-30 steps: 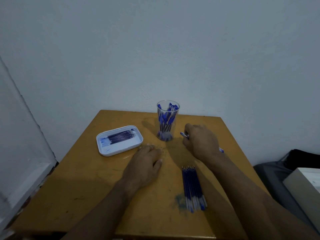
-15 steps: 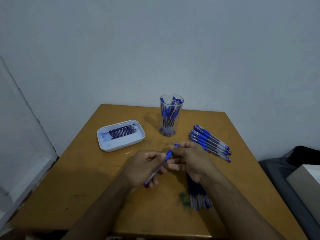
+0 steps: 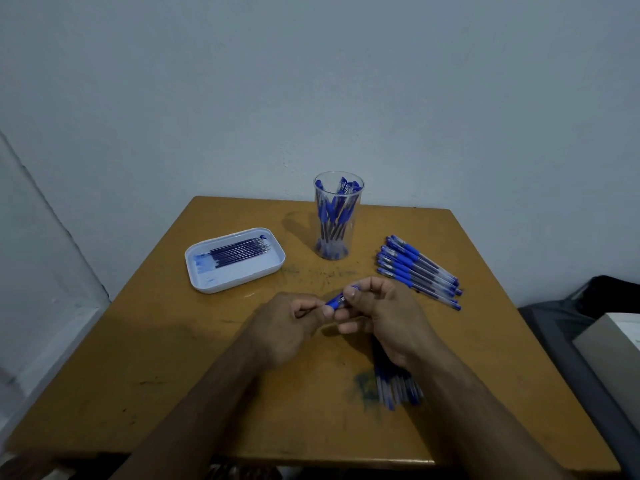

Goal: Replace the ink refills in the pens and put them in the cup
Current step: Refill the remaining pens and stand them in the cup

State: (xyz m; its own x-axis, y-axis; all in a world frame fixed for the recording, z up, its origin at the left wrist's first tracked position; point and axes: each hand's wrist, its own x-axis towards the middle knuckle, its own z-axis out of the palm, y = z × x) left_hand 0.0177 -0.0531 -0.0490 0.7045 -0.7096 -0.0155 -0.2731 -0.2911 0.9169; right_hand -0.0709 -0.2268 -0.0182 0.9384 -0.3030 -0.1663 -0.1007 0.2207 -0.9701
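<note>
Over the middle of the wooden table (image 3: 173, 358), both hands hold one blue pen (image 3: 337, 300). My left hand (image 3: 287, 327) pinches its near part and my right hand (image 3: 384, 317) grips its far end; most of the pen is hidden by fingers. A clear cup (image 3: 337, 216) with several blue pens stands at the back centre. A row of several blue pens (image 3: 419, 271) lies to the right of the cup. A bundle of refills (image 3: 398, 386) lies partly under my right forearm. A white tray (image 3: 235, 259) at the left holds several dark refills.
A grey wall rises right behind the table. A dark bag (image 3: 609, 296) and a pale box (image 3: 613, 348) sit off the table's right edge. A blue ink smear (image 3: 363, 382) marks the tabletop near the refill bundle.
My right hand picked a pen from the row at the right and brought it to the centre; my left hand rose off the table and took hold of it. Both hands now sit closer together.
</note>
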